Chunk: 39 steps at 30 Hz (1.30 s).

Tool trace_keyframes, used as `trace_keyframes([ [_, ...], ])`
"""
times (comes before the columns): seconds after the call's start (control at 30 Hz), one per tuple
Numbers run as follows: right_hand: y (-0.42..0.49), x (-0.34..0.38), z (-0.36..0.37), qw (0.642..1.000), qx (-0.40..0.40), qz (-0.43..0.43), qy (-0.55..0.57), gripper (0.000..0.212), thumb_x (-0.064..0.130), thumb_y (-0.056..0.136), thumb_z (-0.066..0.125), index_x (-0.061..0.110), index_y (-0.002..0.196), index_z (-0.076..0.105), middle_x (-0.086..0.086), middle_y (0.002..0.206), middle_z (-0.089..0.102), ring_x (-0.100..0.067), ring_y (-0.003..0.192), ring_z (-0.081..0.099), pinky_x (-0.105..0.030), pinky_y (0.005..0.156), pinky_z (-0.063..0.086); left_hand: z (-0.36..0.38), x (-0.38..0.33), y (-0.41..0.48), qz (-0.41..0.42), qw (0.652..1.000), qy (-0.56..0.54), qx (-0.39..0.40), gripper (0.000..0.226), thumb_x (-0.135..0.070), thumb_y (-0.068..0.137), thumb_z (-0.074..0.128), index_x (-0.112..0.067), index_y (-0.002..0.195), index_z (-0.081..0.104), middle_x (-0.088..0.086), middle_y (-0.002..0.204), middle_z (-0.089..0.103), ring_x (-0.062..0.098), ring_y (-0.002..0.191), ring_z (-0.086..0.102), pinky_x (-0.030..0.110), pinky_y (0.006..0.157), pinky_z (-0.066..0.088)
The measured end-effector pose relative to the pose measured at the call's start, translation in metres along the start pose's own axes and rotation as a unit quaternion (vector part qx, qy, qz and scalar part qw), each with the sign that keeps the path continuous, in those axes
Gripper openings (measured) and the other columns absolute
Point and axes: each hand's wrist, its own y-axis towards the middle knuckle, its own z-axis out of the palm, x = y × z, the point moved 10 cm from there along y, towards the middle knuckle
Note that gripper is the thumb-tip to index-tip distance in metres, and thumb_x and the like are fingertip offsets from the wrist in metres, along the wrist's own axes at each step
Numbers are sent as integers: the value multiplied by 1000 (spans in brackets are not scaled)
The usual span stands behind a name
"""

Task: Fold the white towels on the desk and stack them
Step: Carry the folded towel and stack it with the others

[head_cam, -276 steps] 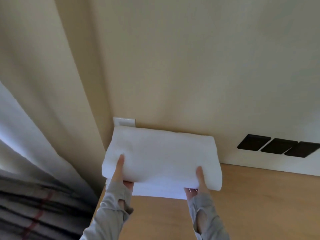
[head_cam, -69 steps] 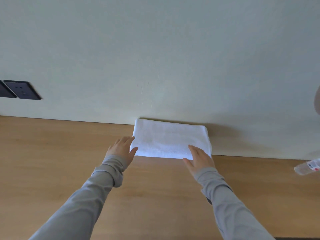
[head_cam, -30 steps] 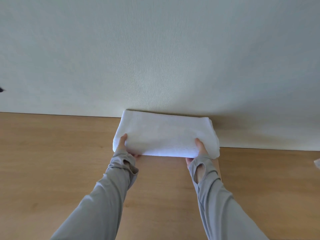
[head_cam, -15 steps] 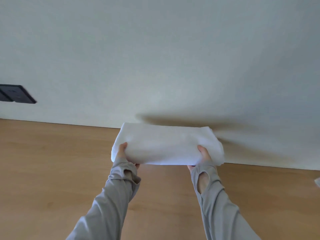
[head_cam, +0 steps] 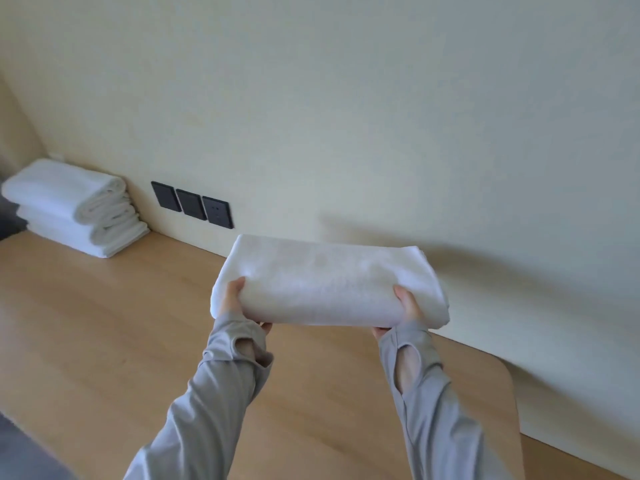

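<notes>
We see two hands, both busy with one folded white towel (head_cam: pixel 329 282). The left hand (head_cam: pixel 235 304) grips the towel's near left corner, with its thumb on top and its fingers curled underneath, where only the tips peek out. The right hand (head_cam: pixel 407 308) grips the near right corner the same way, thumb above and fingers hidden below. Between them the towel spans flat, a thick pad of several layers with its rounded fold facing us. It is held in the air above the desk (head_cam: pixel 104 323) and clear of it. Two grey sleeves (head_cam: pixel 221 386) reach over the wrists, each with one open slot near the cuff.

The wooden desk runs under the hands and out to both sides, and its rounded corner lies just right of the right forearm. Beyond the hands rises a pale wall (head_cam: pixel 346 98), on which the towel casts a shadow. Left of the left hand and farther off, we count three black wall plates (head_cam: pixel 189 203) in one row, low on the wall. Farther left still, well apart from the hands, a stack of folded white towels (head_cam: pixel 72 209) rests on the desk against the wall. We count three in it, though that edge is blurred.
</notes>
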Motion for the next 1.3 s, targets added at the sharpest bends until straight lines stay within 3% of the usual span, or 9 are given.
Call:
trace_keyframes([
  [0.13,-9,-33,65,1000,23,8,-14,22,27,81,67,20,83,47,-2,85,58,-18,73,59,-33,56,48,-27,-73,-1,46,998,-31,5,65,-37,70,70,-20,124,38,9,114,47,30,100,50,44,75,46],
  [0.33,-35,-107,165,994,66,29,-78,41,27,77,71,17,106,43,-4,87,53,-20,75,55,-36,59,47,-103,-171,8,80,991,-103,-13,71,-38,70,70,-20,131,36,10,110,46,31,101,50,45,76,45],
  [0.63,-109,-286,315,985,120,60,-109,43,26,77,71,21,104,37,-5,84,49,-21,72,52,-39,58,45,-263,-338,24,114,972,-200,-53,76,-37,73,70,-19,136,33,9,117,46,29,110,50,45,79,44],
  [0.83,-152,-407,400,977,144,84,-133,42,25,79,69,23,108,39,-7,103,47,-26,91,51,-44,79,48,-360,-443,35,143,960,-233,-63,75,-36,76,70,-14,137,32,11,130,46,30,117,49,43,84,45],
  [0.9,-165,-439,423,975,157,100,-121,39,24,79,70,23,106,43,-6,101,50,-25,90,53,-44,78,48,-381,-471,38,149,958,-235,-64,73,-36,77,69,-11,136,33,11,124,47,28,110,50,41,83,45],
  [1.03,-180,-483,471,971,183,105,-113,33,22,78,70,22,101,48,-5,91,52,-26,87,55,-47,85,49,-407,-521,52,159,952,-254,-65,68,-35,79,67,-10,133,34,9,98,49,24,79,50,39,72,46],
  [1.13,-179,-505,508,970,194,94,-113,24,19,79,69,25,89,49,-4,93,53,-24,85,55,-48,86,49,-419,-552,69,168,949,-257,-74,71,-35,79,67,-9,135,33,9,109,47,27,94,49,40,79,45],
  [1.23,-169,-533,546,968,202,106,-106,40,21,78,69,20,113,49,-8,113,54,-29,105,56,-49,90,49,-424,-586,93,183,945,-258,-78,70,-33,79,68,-8,134,34,9,111,48,25,98,49,40,82,44],
  [1.3,-157,-550,571,968,199,107,-109,53,23,78,70,18,125,47,-10,118,54,-31,111,55,-49,92,49,-422,-610,114,191,943,-264,-75,68,-32,78,69,-8,132,36,8,107,50,24,90,52,39,84,45],
])
